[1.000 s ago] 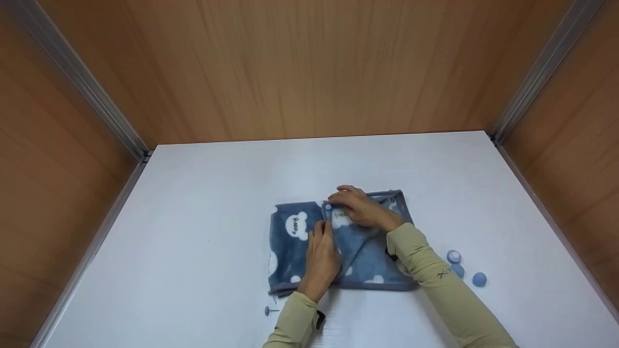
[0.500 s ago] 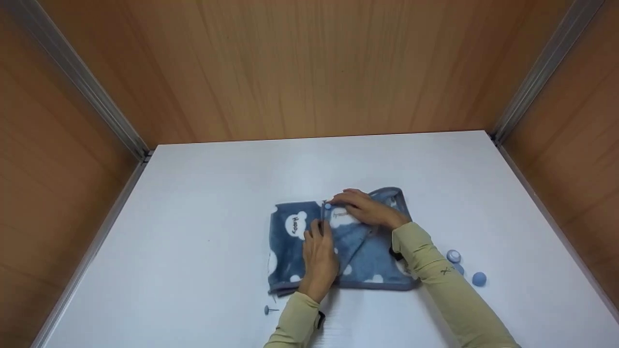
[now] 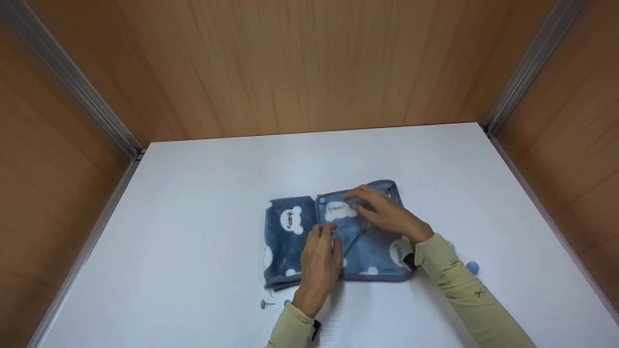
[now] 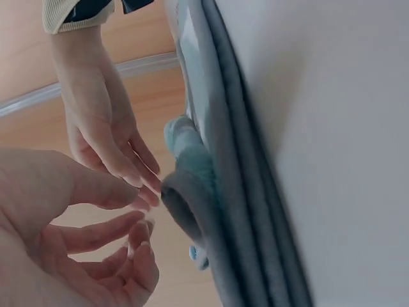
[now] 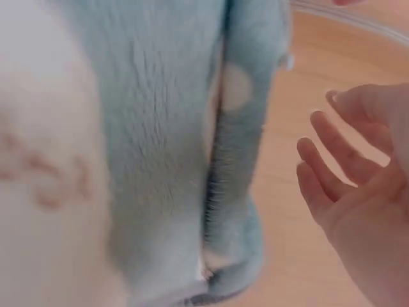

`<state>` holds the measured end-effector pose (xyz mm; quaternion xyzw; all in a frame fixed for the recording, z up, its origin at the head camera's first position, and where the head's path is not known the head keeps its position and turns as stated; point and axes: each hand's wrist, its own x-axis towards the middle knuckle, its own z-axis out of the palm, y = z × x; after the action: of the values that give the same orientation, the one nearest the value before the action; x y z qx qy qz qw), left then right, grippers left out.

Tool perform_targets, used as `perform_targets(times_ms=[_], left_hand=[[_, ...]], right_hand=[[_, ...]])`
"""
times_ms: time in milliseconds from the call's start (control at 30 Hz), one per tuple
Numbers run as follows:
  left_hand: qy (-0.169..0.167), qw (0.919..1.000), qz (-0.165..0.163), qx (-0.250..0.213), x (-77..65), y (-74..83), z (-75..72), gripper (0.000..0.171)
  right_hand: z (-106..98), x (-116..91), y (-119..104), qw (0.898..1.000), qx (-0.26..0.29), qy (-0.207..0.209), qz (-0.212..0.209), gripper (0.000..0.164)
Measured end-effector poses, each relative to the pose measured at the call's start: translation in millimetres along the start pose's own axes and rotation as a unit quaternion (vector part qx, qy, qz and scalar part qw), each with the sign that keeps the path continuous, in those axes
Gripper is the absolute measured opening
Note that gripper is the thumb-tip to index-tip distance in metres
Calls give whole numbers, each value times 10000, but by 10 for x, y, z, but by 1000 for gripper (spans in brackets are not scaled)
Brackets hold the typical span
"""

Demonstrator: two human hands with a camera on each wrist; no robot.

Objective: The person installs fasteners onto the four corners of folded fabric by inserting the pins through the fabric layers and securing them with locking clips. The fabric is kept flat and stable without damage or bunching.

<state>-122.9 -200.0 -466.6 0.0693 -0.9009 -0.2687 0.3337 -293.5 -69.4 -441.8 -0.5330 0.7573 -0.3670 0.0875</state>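
Note:
A folded blue fleece blanket [image 3: 285, 251] with white cloud prints and grey edging lies on the table. A round light-blue button-like cap [image 3: 322, 200] sits at the top left corner of its upper flap. My left hand [image 3: 319, 263] hovers by the flap's left edge, fingers loosely bent; the left wrist view shows a gap between thumb and fingers and nothing held. My right hand [image 3: 382, 212] is over the upper flap, near the cloud print, fingers spread and relaxed. In the right wrist view the right hand [image 5: 364, 153] stands apart from the blanket [image 5: 160, 160].
A flat-headed pin [image 3: 264, 304] lies on the white table [image 3: 193, 203] below the blanket's lower left corner. A blue round cap [image 3: 472, 267] lies to the right, beside the right sleeve [image 3: 464, 285], which hides others. Wooden walls [image 3: 309, 67] enclose the table.
My right hand has left the capped corner and moved right and slightly down. My left fingers have come off the flap's edge. The flap's top edge looks flatter; the head view has shifted slightly.

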Motion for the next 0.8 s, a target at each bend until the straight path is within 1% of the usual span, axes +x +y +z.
perform_targets(times_ms=[133, 300, 433, 500, 567, 633, 733, 800], left_hand=[[-171, 9994, 100, -285, -76, 75, -28, 16], [-393, 9974, 461, -396, -172, 198, 9, 14], [-632, 9943, 779, -353, -246, 306, 60, 14], [-756, 9929, 873, -276, -279, 361, 81, 14], [-872, 9913, 977, -136, -307, 405, 99, 16], [-946, 9888, 1157, 46, -332, 430, 118, 18], [-1126, 9828, 1425, 328, -364, 445, 135, 23], [-1249, 9794, 1506, 504, -381, 447, 139, 25]], right_hand=[[-39, -196, -120, 9988, -127, 423, -222, 29], [-59, -480, -223, 9960, -213, 804, -341, 34], [-48, -692, -280, 9940, -269, 1001, -356, 32], [-34, -791, -306, 9939, -273, 1025, -290, 27], [-16, -895, -321, 9950, -197, 963, -205, 25], [9, -1000, -327, 9960, -143, 875, -111, 22], [40, -1134, -334, 9969, -114, 757, 194, 20], [59, -1199, -339, 9960, -227, 772, 393, 20]])
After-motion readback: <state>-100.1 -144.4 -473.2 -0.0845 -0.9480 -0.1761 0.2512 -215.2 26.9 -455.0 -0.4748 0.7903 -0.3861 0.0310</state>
